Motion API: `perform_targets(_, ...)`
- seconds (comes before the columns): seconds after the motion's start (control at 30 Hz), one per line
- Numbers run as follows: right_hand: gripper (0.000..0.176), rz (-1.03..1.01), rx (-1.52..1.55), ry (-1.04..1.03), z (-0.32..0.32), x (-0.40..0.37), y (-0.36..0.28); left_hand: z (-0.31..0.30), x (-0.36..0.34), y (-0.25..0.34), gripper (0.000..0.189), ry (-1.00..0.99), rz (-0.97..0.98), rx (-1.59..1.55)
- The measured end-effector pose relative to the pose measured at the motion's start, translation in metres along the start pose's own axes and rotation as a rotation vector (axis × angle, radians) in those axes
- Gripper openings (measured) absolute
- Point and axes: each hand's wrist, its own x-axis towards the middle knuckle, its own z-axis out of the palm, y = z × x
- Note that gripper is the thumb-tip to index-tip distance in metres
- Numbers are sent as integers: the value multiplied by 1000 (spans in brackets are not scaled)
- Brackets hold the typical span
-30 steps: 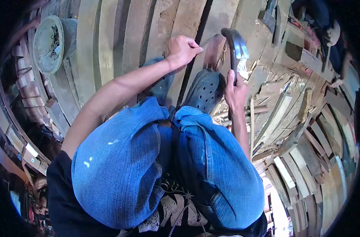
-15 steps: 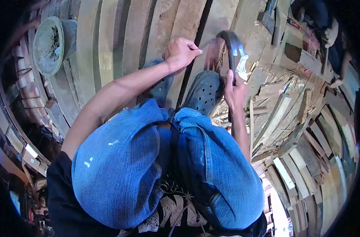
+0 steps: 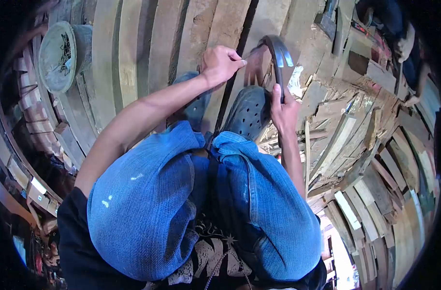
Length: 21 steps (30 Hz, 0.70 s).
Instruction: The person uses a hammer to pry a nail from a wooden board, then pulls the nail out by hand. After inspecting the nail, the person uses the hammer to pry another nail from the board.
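Observation:
My right hand (image 3: 284, 112) is wrapped round the dark handle of a claw hammer (image 3: 278, 72), thumb laid along the shaft. The hammer stands head-away from me, its split claw bright and turned to the right. To its left, my left hand (image 3: 222, 64) is closed in a pinch above the boards, close to the hammer head. Whatever sits between that thumb and finger is too small to make out. Below the hands, a dark clog with holes (image 3: 248, 112) covers my right foot; the other clog (image 3: 194, 108) is partly behind my left forearm.
Long wooden planks (image 3: 165, 43) lie side by side under me, with dark gaps between. A bucket (image 3: 74, 53) with small dark bits inside stands at upper left. Splintered wood (image 3: 336, 140) and stacked boards (image 3: 399, 212) lie right. Another person's hand (image 3: 405, 43) shows at upper right.
The hammer head has shifted slightly and turned, so both prongs of the claw now show. My right hand moved slightly left with it; my left hand is nearly still.

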Motion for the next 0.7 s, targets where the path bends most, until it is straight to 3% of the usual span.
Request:
perform_targets(0.17, 40, 67, 24, -40, -3, -6, 2, -1, -3, 3, 19, -19, -106, 26)
perform_targets(0.33, 40, 118, 34, -59, -5, -8, 1, 0, -1, 0, 19, -20, -92, -1)
perform_targets(0.47, 47, 29, 53, -17, 0, -7, 7, 0, -2, 0, 18, -15, -45, 14)
perform_targets(0.53, 38, 21, -10, -2, 0, -3, 3, 0, -3, 2, 18, -23, -64, 10)
perform_targets(0.7, 39, 111, -6, -79, -8, -6, -3, 1, -2, -1, 18, -17, -38, 23)
